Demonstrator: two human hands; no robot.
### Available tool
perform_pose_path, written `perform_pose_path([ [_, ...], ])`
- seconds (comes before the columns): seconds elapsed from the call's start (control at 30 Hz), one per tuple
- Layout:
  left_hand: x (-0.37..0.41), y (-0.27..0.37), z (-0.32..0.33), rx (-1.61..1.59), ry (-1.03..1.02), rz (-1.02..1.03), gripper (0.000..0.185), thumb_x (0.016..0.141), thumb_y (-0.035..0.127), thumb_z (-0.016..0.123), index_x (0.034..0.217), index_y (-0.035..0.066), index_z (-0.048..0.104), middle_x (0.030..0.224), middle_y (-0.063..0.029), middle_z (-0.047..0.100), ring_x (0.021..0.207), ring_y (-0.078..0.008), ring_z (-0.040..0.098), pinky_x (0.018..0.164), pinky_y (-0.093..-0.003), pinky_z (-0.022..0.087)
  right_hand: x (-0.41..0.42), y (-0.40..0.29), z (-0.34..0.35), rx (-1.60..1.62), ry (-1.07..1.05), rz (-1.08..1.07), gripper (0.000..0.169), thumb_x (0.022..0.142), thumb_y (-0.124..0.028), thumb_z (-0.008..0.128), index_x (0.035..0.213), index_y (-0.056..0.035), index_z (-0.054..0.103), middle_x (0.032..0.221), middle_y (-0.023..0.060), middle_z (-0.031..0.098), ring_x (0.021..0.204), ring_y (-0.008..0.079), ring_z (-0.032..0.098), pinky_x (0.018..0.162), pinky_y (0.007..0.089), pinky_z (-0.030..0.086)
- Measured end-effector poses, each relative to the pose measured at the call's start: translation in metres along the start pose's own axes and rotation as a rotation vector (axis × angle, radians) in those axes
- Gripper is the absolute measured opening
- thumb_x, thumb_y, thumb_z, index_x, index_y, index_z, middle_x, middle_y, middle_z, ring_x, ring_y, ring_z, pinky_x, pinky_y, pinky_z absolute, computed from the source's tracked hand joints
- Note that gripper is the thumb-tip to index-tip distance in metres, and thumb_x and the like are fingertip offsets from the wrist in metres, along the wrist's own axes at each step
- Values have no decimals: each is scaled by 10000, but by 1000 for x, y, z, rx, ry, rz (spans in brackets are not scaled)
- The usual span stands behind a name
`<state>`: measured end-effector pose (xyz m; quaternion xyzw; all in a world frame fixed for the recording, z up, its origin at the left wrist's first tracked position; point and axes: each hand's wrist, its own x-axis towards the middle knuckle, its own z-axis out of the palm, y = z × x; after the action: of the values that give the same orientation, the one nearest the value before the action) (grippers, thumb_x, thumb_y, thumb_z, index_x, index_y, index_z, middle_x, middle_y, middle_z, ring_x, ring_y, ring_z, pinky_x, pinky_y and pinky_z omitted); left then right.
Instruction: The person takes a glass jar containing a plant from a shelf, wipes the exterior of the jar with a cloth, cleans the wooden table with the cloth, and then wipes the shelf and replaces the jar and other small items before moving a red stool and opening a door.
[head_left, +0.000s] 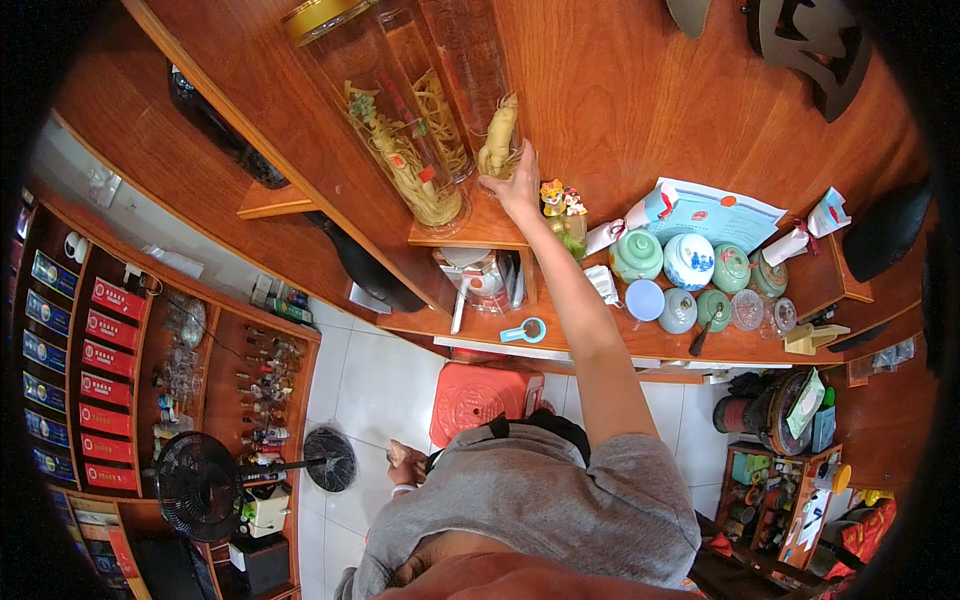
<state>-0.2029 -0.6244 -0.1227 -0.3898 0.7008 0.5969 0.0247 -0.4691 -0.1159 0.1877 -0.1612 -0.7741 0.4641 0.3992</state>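
My right hand (519, 187) reaches up to a wooden shelf and wraps round the lower part of a tall clear glass jar (471, 67). A pale ginseng root (498, 139) stands in that jar. Just left of it are two more tall jars of roots; the front jar (409, 169) has a gold lid (322, 19) and red labels. Beside my right wrist sit small cat figurines (562, 196). Low at my left side hangs my left hand (406, 459), a pale band on its wrist; whether it holds anything is unclear.
Lidded ceramic jars (688, 261) crowd the counter right of my arm, before a blue certificate (705, 214). A blue scoop (525, 330) lies near the counter edge. Below stands a red plastic stool (476, 401). A black fan (199, 486) and display shelves (109, 375) are at left.
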Motion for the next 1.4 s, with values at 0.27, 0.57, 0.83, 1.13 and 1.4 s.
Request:
perform_pose_path([
  [0.27, -33, 39, 7, -111, -89, 37, 400, 690, 277, 661, 871, -52, 522, 691, -106, 578, 549, -195, 554, 451, -311, 431, 1, 6, -3, -29, 32, -37, 924, 531, -213, 778, 1229, 60, 238, 1209, 270, 348, 1126, 364, 356, 949, 391, 293],
  [0.57, 3, -29, -34, -101, -33, -84, 244, 742, 165, 576, 856, -43, 521, 737, -132, 596, 637, -224, 584, 549, -336, 476, -105, -32, -41, 400, 90, -235, 254, 741, -34, 608, 974, -11, 511, 898, 70, 551, 837, 156, 523, 758, 270, 422],
  [0.83, -51, 117, 57, -103, -561, -10, 407, 743, 277, 616, 974, -45, 522, 856, -107, 587, 726, -203, 583, 616, -299, 478, -336, 14, 3, 238, -1048, 211, 716, 642, -197, 733, 1222, 4, 363, 1137, 123, 468, 1006, 184, 472, 845, 290, 403],
  [1.13, -105, 196, 106, -288, -1246, -185, 511, 850, 341, 469, 1236, 44, 317, 1134, -109, 477, 962, -174, 514, 810, -343, 438, -306, 13, 10, 314, -567, 225, 399, 715, -9, 501, 1113, 10, 483, 1017, 72, 545, 939, 146, 505, 828, 283, 401],
  [1.4, -38, 105, 50, -229, -848, -304, 235, 797, 206, 546, 901, -5, 531, 827, -85, 576, 735, -187, 578, 644, -314, 501, -184, -11, -5, -375, -331, -546, 422, 618, 16, 553, 1024, -100, 576, 1057, 124, 500, 954, 294, 474, 788, 371, 403],
])
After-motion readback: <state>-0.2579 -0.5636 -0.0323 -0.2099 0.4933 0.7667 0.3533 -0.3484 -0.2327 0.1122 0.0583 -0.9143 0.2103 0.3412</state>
